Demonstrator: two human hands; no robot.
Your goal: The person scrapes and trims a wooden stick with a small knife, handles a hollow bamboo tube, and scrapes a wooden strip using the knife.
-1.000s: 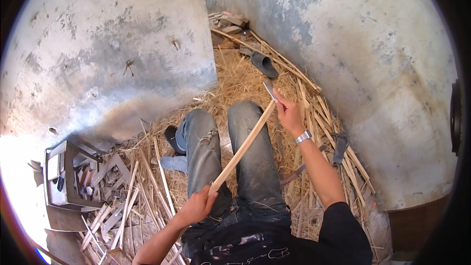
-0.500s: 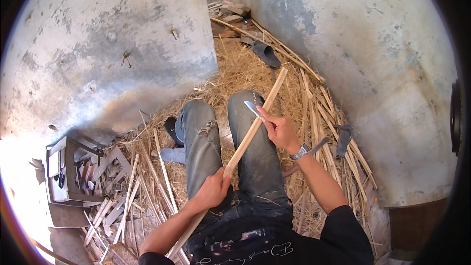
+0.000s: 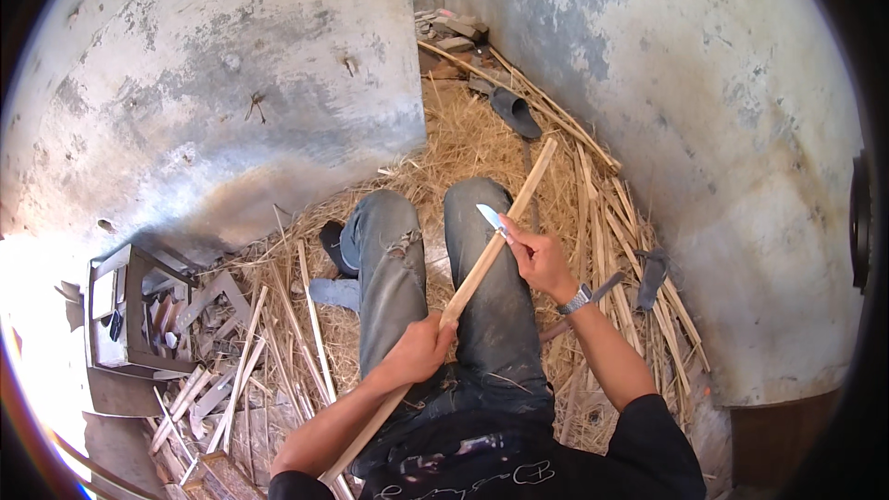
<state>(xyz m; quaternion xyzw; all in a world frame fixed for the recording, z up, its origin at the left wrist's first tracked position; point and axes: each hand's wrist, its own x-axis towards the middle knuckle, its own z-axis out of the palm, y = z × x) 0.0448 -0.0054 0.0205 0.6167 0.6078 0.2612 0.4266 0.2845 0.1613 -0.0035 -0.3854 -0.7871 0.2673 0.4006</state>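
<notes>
A long pale wooden strip (image 3: 500, 245) slants across my lap, its far end past my right knee and its near end under my left forearm. My left hand (image 3: 419, 348) is closed round it near my left thigh. In my right hand (image 3: 541, 261) is a small knife, its handle hidden by the fingers. The shiny blade of the knife (image 3: 491, 216) points up and left and lies against the strip's edge, over my right knee. Thumb and fingers of that hand are wrapped close to the strip.
Wood shavings (image 3: 468, 134) cover the floor. Bundled wooden strips (image 3: 593, 213) lie along the right wall, near a dark slipper (image 3: 512, 112). At left stands a wooden frame (image 3: 139, 352) with scraps, beside more loose strips (image 3: 245, 375). Bricks (image 3: 454, 32) lie in the far corner.
My view has shifted slightly, so the whole scene sits a little differently. The knife stays at the strip, slightly nearer to me along it; both hands keep their grip.
</notes>
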